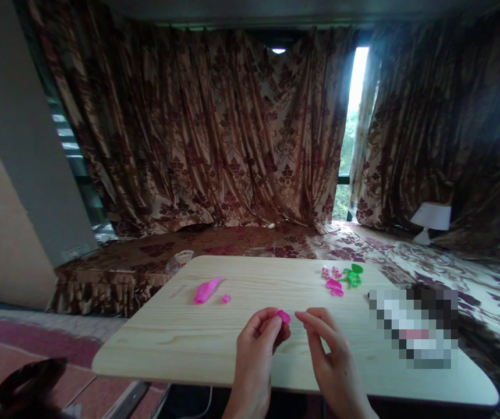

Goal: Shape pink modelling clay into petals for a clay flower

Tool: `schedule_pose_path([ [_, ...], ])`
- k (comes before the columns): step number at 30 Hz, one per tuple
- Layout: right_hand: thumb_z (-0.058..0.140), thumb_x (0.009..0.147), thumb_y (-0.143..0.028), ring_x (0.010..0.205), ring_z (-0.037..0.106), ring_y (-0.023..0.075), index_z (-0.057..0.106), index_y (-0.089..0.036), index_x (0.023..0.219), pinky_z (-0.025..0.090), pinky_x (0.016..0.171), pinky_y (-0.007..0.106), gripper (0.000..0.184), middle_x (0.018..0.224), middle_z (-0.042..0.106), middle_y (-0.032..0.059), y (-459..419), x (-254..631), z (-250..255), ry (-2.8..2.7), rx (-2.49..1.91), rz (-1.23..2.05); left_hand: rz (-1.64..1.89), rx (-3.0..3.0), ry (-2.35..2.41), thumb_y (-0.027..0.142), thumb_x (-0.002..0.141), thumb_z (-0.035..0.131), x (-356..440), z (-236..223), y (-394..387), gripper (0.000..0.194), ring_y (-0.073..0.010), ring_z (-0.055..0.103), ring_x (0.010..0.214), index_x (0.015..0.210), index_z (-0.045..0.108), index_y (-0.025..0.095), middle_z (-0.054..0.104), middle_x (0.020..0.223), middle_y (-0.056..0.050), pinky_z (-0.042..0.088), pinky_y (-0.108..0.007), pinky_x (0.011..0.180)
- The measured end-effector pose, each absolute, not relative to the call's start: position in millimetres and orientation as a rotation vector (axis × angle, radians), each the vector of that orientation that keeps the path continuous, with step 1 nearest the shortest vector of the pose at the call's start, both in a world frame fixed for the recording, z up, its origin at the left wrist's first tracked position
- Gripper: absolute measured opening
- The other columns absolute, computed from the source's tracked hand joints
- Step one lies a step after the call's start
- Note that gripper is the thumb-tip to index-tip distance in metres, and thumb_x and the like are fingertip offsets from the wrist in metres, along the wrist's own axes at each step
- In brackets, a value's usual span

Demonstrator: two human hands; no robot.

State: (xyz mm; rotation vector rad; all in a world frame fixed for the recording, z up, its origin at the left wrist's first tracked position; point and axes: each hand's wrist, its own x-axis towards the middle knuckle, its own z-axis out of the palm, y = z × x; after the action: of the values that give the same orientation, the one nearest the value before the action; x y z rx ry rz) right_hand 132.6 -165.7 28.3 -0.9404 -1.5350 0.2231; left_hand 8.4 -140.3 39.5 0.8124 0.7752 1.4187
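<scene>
My left hand is closed over the front part of the table, its thumb and fingers pinching a small bright pink petal-like piece. Just to the right, my right hand has its fingers stretched toward that piece with a small gap between; nothing shows in them. On the table's left side lie a larger pink bundle with a pointed end and a small pink piece. Toward the back right are pink petals, pink-and-white bead-like bits and green leaf pieces.
The pale wooden table has rounded corners. A pixelated, blurred-out object lies at its right edge. Behind stand a patterned fabric-covered ledge, heavy curtains and a white lamp. A transparent item sits behind the table's left corner.
</scene>
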Motion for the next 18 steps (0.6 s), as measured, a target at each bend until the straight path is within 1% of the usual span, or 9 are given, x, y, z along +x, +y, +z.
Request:
schedule_pose_path([
  [7, 0.043, 0.088, -0.009, 0.089, 0.054, 0.0168, 0.062, -0.023, 0.109, 0.046, 0.075, 0.029, 0.032, 0.094, 0.054, 0.0055, -167.0, 124.3, 26.8, -1.573, -0.961, 0.282, 1.430, 0.786, 0.762, 0.023, 0.067, 0.070, 10.0, 38.1, -139.4, 0.016, -0.0119, 0.060, 0.065, 0.079, 0.063, 0.013, 0.064, 0.069, -0.001, 0.050, -0.026, 0.067],
  [14, 0.042, 0.087, -0.008, 0.091, 0.053, 0.0168, 0.061, -0.023, 0.111, 0.045, 0.076, 0.029, 0.034, 0.097, 0.053, 0.0061, -167.5, 124.9, 35.0, -1.599, -0.984, 0.242, 1.438, 0.787, 0.752, 0.023, 0.067, 0.070, 10.5, 39.2, -139.8, 0.017, -0.0106, 0.059, 0.063, 0.078, 0.063, 0.013, 0.063, 0.066, -0.001, 0.049, -0.025, 0.067],
  [18, 0.043, 0.087, -0.010, 0.089, 0.054, 0.0165, 0.061, -0.021, 0.107, 0.046, 0.075, 0.028, 0.029, 0.095, 0.055, 0.0058, -166.1, 125.3, 38.0, -1.580, -0.995, 0.232, 1.439, 0.782, 0.759, 0.024, 0.067, 0.070, 11.7, 37.8, -138.5, 0.017, -0.0109, 0.059, 0.063, 0.078, 0.062, 0.013, 0.063, 0.066, -0.001, 0.050, -0.025, 0.067],
])
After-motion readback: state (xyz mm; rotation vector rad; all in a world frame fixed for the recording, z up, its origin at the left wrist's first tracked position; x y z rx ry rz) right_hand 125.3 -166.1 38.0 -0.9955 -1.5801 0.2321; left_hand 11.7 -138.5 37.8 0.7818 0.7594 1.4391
